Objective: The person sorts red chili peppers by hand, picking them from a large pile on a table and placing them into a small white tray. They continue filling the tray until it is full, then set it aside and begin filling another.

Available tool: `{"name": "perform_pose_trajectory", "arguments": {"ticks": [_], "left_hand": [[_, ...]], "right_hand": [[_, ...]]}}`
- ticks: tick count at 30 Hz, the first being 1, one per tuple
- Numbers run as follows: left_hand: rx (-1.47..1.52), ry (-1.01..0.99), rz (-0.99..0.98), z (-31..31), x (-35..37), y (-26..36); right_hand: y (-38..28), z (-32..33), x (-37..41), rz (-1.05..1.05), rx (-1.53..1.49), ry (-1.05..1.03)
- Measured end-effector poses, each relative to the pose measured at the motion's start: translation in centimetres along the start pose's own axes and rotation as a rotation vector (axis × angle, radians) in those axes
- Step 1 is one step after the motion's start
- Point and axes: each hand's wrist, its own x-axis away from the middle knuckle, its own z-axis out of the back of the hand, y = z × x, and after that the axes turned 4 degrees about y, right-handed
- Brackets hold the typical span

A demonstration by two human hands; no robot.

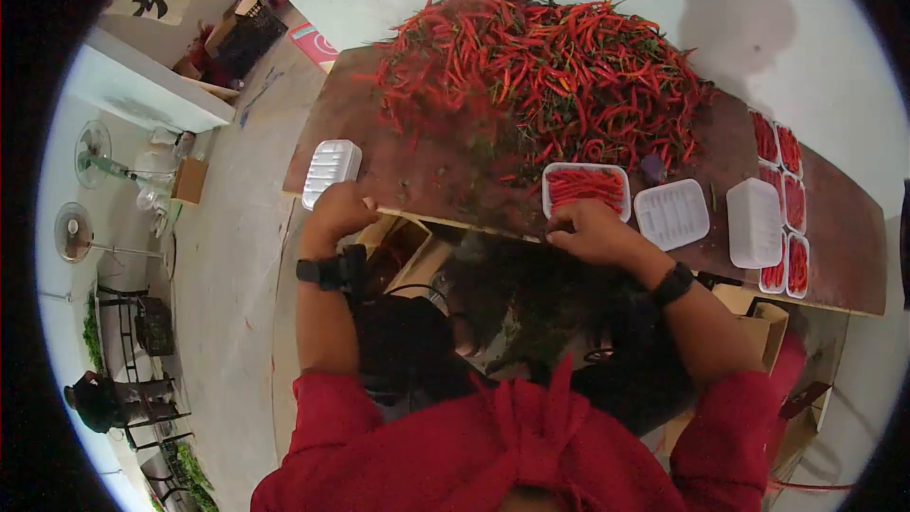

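My left hand [342,210] is at the front edge of the table, fingers curled in. Just behind it is a white plastic tray [332,169] with a ribbed surface. My right hand [595,233] is closed at the near rim of a white tray [627,187] holding red chili peppers [583,184]. Whether those fingers grip the rim or a pepper is hidden. A big heap of red chilies [550,66] with green stems covers the back of the table.
Right of the filled tray lie a ribbed white tray [672,214] and a white tray stack [755,222]. Several packed chili trays [797,264] stand in rows at the table's right. Cardboard boxes [749,318] are under the brown table [844,265]. Another person [114,402] is far left.
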Motion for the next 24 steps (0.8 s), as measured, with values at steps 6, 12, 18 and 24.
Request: {"name": "perform_pose_trajectory", "arguments": {"ticks": [6,12,18,24], "left_hand": [[0.376,0.230,-0.405,-0.4,-2.7,9.3],[0.283,0.145,-0.661,-2.8,-4.5,18.3],[0.235,0.132,-0.532,-4.3,-5.9,19.1],[0.277,0.063,-0.486,-2.1,-6.2,16.5]], "right_hand": [[0.4,0.2,0.4,-0.033,0.038,0.040],[1.2,0.1,2.0,-0.066,0.082,0.057],[2.1,0.7,2.1,-0.121,0.120,0.034],[1.0,1.8,1.1,-0.055,0.049,0.055]]}}
